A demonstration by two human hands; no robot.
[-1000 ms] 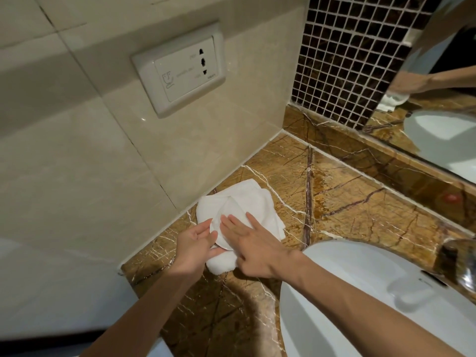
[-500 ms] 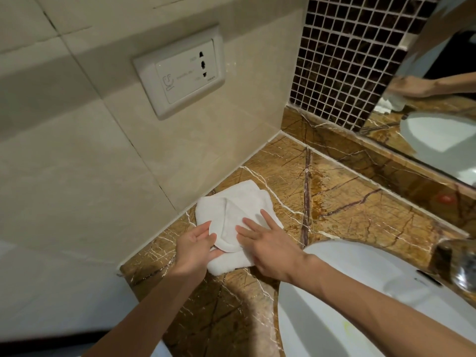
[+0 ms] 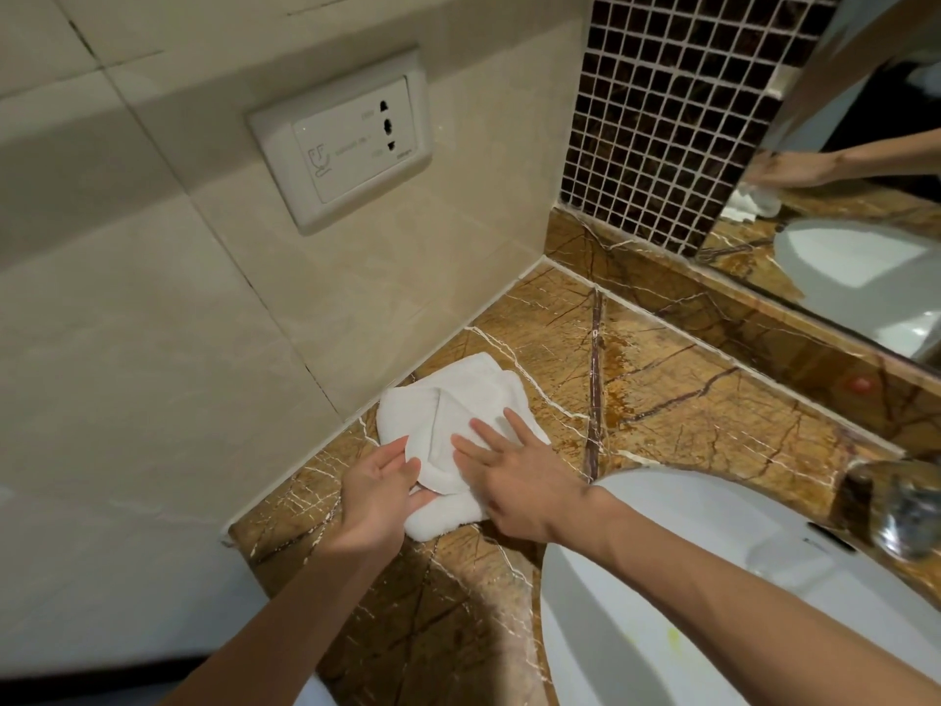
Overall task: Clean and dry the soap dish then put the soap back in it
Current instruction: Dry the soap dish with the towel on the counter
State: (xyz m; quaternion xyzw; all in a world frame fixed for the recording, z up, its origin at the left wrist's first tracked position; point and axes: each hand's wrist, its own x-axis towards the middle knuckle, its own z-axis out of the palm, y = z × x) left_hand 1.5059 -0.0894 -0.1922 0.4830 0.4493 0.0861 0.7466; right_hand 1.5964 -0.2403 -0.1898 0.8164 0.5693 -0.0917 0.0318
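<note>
Fingers (image 3: 486, 435) straight, the right hand (image 3: 524, 481) presses flat on the white towel (image 3: 458, 400); the left hand (image 3: 379, 494), released, touches its edge. Socket (image 3: 341, 140) lettering above: unreadable.

Left hand (image 3: 379, 494), centre frame, palm inward, fingers relaxed; right hand (image 3: 519, 476) beside it, palm down, fingers spread.

Folded white towel (image 3: 458, 400) on brown marble counter (image 3: 687, 410), against beige tiled wall. Right hand (image 3: 524, 486) flat on towel, fingers straight. Left hand (image 3: 379, 489) touching towel's near-left edge. White sink (image 3: 662, 578) at right; socket (image 3: 346, 140) on wall.
</note>
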